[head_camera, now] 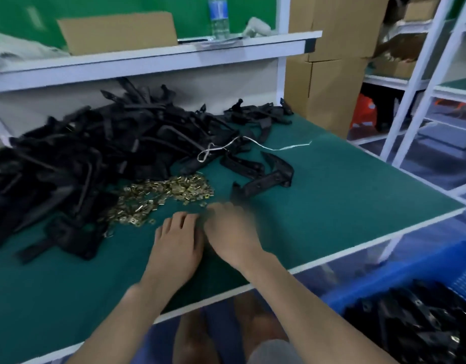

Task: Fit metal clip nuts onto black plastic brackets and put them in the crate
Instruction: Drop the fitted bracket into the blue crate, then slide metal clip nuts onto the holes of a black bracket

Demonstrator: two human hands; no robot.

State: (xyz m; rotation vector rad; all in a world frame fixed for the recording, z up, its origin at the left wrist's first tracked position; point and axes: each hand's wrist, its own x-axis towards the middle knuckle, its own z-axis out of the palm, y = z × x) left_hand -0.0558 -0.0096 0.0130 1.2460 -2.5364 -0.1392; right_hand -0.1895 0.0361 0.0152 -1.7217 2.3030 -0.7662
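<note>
Because small, light, stiff and likely slippery, pinch clip nuts (163, 198), heaped at mid-frame, singly by their flat edges; left hand (178, 241) fingers lying straight, close together beside that heap, right hand (233, 229) too blurred to tell; rigid brackets (82, 153) piled upper left

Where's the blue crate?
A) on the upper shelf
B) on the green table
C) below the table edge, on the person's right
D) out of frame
C: the blue crate sits lower than the edge of the green table, on the person's right, with black brackets in it.
</note>
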